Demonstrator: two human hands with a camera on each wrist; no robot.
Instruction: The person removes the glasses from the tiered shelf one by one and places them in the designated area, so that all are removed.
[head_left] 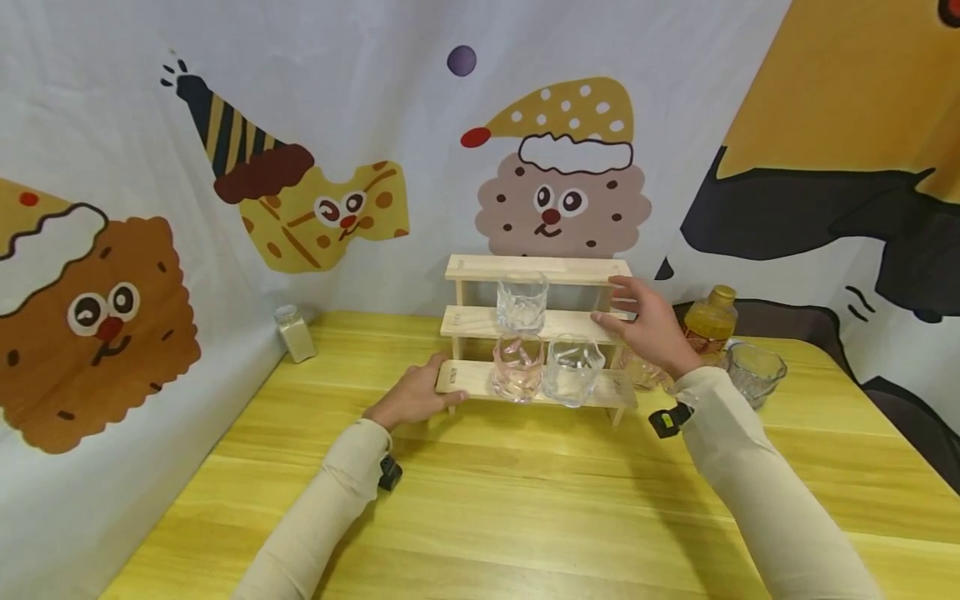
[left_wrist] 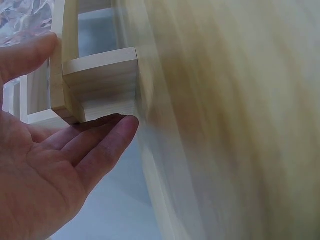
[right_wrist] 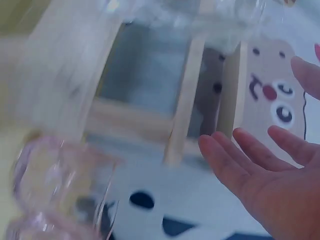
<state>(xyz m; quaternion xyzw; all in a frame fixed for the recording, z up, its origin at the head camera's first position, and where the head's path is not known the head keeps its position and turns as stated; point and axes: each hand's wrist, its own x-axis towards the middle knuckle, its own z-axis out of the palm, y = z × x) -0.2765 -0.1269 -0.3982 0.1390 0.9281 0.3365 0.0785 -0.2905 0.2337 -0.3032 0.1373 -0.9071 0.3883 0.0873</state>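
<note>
A three-tier wooden rack [head_left: 468, 322] stands on the table against the cloth backdrop. One clear glass [head_left: 522, 305] sits on its middle step. On the bottom step are a pink-tinted glass [head_left: 517, 372] and a clear glass [head_left: 573, 372], side by side. My left hand [head_left: 412, 395] holds the left end of the bottom step, the thumb [left_wrist: 30, 57] at one edge and the fingers along the end. At the rack's right side is my right hand [head_left: 652, 325], fingers spread and nearly straight, by the upper two steps. Whether its fingertips touch the wood, I cannot tell.
Right of the rack, pink glasses [right_wrist: 45, 175] stand on the table, partly hidden by the right arm in the head view. An amber bottle [head_left: 711, 321] and a clear glass [head_left: 756, 372] are farther right. A small pale jar [head_left: 296, 335] stands at the left back edge.
</note>
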